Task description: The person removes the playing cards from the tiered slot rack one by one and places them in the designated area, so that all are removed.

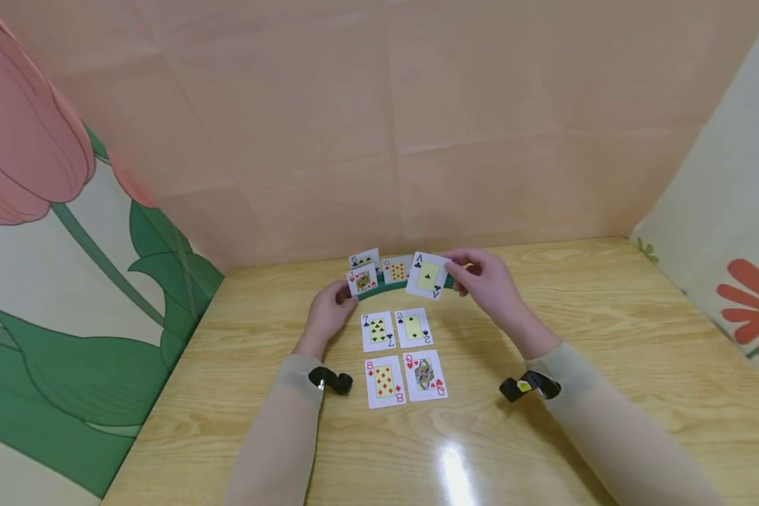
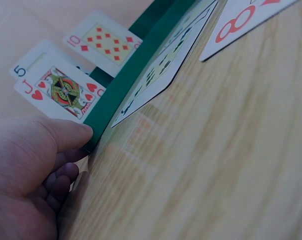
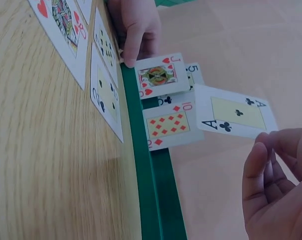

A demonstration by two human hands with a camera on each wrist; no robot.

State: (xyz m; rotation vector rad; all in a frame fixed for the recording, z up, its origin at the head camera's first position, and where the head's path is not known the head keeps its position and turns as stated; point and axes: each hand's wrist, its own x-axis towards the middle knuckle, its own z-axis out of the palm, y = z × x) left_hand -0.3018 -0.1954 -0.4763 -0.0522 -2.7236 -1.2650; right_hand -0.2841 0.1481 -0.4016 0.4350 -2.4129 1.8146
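A curved green card holder point(image 2: 102, 116) stands at the back of the table. Upright in it are the jack of hearts point(image 1: 362, 280), a black five point(image 1: 364, 258) behind the jack, and the ten of diamonds point(image 1: 395, 270). At the holder's left end, my left hand point(image 1: 329, 309) grips it, thumb on the front and fingers curled behind. My right hand point(image 1: 488, 282) pinches the ace of clubs point(image 3: 236, 112) by one corner between thumb and fingers. In the head view that ace is raised in front of the holder's right part.
Four-card layout aside, wood grain surrounds the seven of clubs point(image 1: 378, 332), a black two point(image 1: 414, 328), the eight of diamonds point(image 1: 386, 381) and the queen of hearts point(image 1: 425, 376), face up before the holder. A pink backdrop point(image 1: 392, 126) rises behind the table point(image 1: 247, 422).
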